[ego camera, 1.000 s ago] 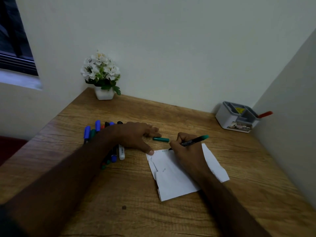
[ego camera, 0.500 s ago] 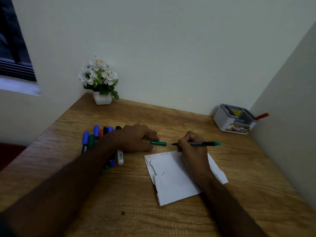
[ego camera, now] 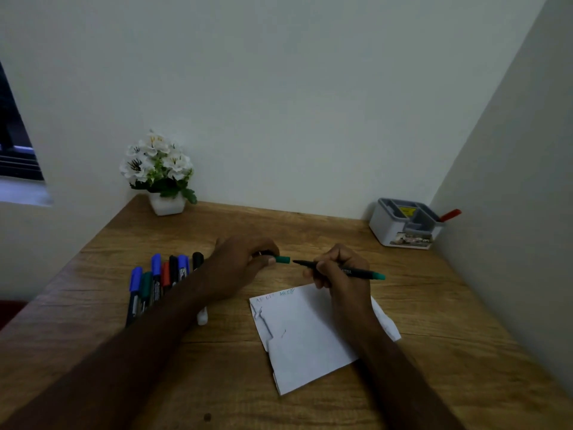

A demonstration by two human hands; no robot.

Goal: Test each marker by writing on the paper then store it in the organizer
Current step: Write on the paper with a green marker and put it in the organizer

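Observation:
My right hand (ego camera: 338, 268) grips an uncapped green-ended marker (ego camera: 356, 272) level above the top edge of the white paper (ego camera: 304, 333), its tip pointing left. My left hand (ego camera: 242, 265) pinches the green cap (ego camera: 282, 259), a short gap from the marker's tip. Faint writing runs along the paper's top edge. Several capped markers (ego camera: 158, 280), blue, green, red and black, lie in a row on the desk left of my left forearm. The grey and white organizer (ego camera: 403, 226) stands at the back right corner with a red marker (ego camera: 449, 215) sticking out.
A white pot of white flowers (ego camera: 161, 178) stands at the back left of the wooden desk (ego camera: 310, 228). Walls close in behind and on the right. A white marker end (ego camera: 202, 318) shows below my left forearm.
My right hand lifted the marker off the paper and turned it level. My left hand left the paper's corner and picked up the green cap; cap and tip have come close.

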